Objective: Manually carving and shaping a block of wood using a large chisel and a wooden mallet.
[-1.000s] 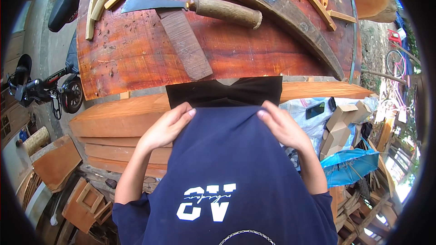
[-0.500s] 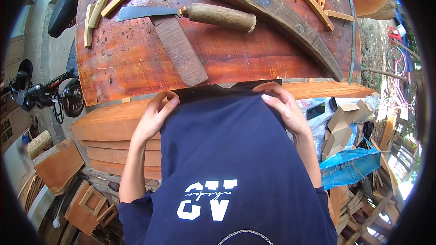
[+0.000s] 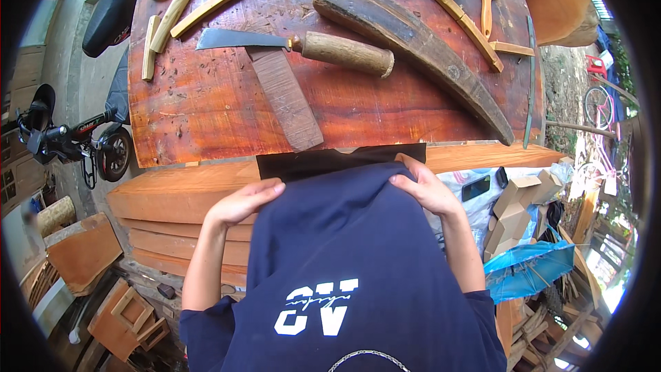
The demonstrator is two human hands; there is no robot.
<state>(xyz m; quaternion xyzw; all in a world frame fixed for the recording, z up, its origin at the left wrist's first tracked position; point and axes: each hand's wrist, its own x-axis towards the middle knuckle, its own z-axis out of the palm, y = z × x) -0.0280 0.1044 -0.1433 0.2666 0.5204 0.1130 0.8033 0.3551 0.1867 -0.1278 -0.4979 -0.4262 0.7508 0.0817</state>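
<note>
The left hand (image 3: 242, 201) is bent at the wrist, with the fingers pointing to the right and curled over the upper hem of a dark blue shirt (image 3: 344, 255). The cloth is gripped between the fingers and the palm, so the grip is closed on the shirt. The right hand (image 3: 421, 189) is placed in the mirrored pose: its fingers point to the left and are also closed on the hem, with the thumb hidden under the cloth. Both forearms come up from the lower edge and are turned inward, so that the two hands are held near each other but apart.

The shirt is stretched between the hands in front of the body. Its upper edge, where a black inner band (image 3: 330, 162) is seen, lies at the near edge of the red-brown wooden surface (image 3: 206, 110).

On the surface, beyond the hands, a large knife (image 3: 296, 45) with a thick wooden handle is laid across a flat dark wood block (image 3: 286, 100). A long curved piece of dark wood (image 3: 420, 45) is lying to the right of it. Several pale wooden sticks (image 3: 206, 3) are placed at the far left corner.
</note>
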